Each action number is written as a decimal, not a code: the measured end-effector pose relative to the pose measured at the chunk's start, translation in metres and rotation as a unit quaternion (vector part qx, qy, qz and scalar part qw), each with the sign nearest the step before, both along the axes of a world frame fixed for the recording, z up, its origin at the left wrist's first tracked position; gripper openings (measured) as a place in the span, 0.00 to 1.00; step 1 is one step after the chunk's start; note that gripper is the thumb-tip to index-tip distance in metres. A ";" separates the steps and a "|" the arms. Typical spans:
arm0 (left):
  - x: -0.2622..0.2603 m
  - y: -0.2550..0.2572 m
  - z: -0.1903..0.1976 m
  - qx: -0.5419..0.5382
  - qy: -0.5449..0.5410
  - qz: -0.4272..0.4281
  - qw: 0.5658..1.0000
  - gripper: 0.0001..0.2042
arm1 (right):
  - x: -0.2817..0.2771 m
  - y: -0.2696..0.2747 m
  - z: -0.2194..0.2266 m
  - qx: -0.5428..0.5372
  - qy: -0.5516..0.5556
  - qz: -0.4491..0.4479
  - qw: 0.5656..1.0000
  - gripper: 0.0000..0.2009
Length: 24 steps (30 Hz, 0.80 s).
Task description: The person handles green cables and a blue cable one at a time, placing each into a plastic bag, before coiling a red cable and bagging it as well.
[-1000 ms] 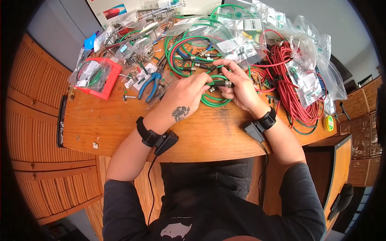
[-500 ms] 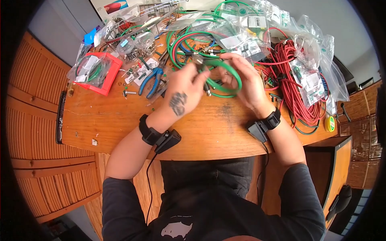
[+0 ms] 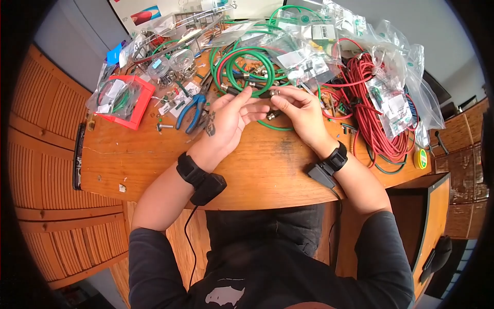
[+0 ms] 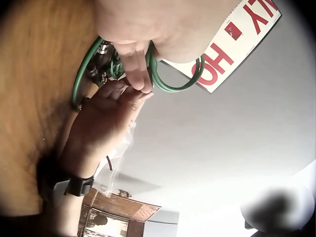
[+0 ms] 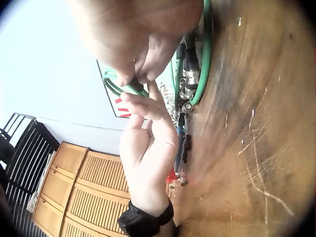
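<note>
Green coil (image 3: 270,69), one: held up at both hands, over the wooden table (image 3: 247,170).
Left hand (image 3: 224,126): narrow pinch at the coil's lower edge, other fingers extended.
Right hand (image 3: 306,116): narrow pinch, thumb and fingers on a metal connector (image 3: 274,93) beside the coil.
Blue pliers (image 3: 192,113): left of the left hand.
Red cables (image 3: 363,103): bundled, right of the right hand.
</note>
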<state>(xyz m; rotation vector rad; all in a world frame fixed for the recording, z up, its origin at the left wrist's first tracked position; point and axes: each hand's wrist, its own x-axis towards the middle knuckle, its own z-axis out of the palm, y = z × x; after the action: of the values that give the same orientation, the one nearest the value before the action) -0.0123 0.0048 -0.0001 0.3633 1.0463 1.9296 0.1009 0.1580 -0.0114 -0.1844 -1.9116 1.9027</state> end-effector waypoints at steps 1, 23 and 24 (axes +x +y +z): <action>0.002 0.000 0.001 0.000 0.002 -0.001 1.000 0.11 | -0.003 -0.001 -0.001 -0.005 0.041 -0.017 0.999 0.13; 0.006 -0.006 0.008 -0.181 0.459 0.073 0.867 0.16 | -0.002 0.013 0.005 -0.137 -0.011 0.003 0.990 0.12; 0.005 -0.007 0.007 -0.184 0.551 0.072 0.811 0.15 | -0.003 0.014 0.003 -0.137 -0.012 0.003 0.990 0.12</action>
<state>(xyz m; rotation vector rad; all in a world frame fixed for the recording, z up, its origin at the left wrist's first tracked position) -0.0069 -0.0024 0.0068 1.2889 2.1873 1.4931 0.0980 0.1717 -0.0087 -0.2850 -1.6581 2.1712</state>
